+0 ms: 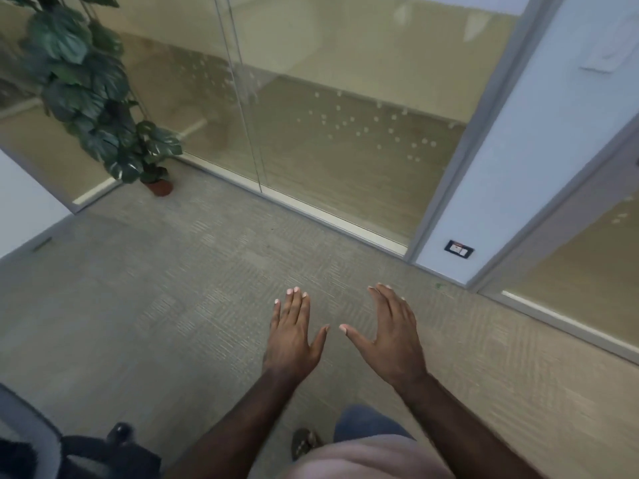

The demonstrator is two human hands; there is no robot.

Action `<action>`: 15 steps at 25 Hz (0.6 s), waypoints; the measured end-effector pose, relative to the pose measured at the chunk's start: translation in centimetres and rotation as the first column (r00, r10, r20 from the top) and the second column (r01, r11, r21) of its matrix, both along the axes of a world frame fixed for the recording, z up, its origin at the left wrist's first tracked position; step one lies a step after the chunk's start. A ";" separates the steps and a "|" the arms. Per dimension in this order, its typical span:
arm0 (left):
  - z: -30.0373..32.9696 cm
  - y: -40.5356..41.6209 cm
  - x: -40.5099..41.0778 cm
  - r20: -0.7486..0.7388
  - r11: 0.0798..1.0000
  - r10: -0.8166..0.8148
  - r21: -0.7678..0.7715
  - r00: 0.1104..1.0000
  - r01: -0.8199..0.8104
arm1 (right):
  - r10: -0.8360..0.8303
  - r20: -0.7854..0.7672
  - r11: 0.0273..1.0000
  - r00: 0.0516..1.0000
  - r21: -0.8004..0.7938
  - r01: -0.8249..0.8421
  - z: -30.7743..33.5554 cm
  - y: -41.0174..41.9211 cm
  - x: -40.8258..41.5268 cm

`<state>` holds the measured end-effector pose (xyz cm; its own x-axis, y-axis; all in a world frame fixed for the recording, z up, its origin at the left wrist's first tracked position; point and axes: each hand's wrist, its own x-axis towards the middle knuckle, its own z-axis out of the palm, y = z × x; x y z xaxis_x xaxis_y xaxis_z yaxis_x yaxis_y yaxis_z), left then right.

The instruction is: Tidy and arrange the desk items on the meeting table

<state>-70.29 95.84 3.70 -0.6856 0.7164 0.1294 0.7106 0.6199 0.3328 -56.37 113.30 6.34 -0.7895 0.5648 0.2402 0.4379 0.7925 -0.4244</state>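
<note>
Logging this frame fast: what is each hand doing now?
Left hand: open, flat, holding nothing.
Right hand: open, fingers spread, holding nothing.

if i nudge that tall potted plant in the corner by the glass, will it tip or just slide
The potted plant looks top-heavy: tall, wide foliage over a small reddish pot, so a push high up would probably tip it. The carpet likely resists sliding, which favours tipping. Its leaves look floppy; lifting by the pot seems safer.

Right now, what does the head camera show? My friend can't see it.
Two empty hands, left hand and right hand, spread open above grey carpet. Ahead stand a glass wall and a potted plant. No meeting table shows.
</note>
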 end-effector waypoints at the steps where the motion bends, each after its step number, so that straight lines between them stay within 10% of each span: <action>1: 0.3 0.0 -0.3 0.003 1.000 0.008 0.005 1.000 -0.008 | 0.004 -0.016 1.000 1.000 -0.007 -0.004 0.1 0.0 -0.5; 15: 0.5 1.5 -28.7 -0.041 0.920 0.380 -0.082 0.924 -0.382 | 0.446 -0.019 0.894 0.895 -0.029 -0.447 -0.7 7.2 -38.1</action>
<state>-99.03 97.35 4.17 -0.9065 0.4106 0.0978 0.4217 0.8712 0.2512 -94.51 120.47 5.66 -0.9577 0.1611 0.2385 0.0362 0.8896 -0.4553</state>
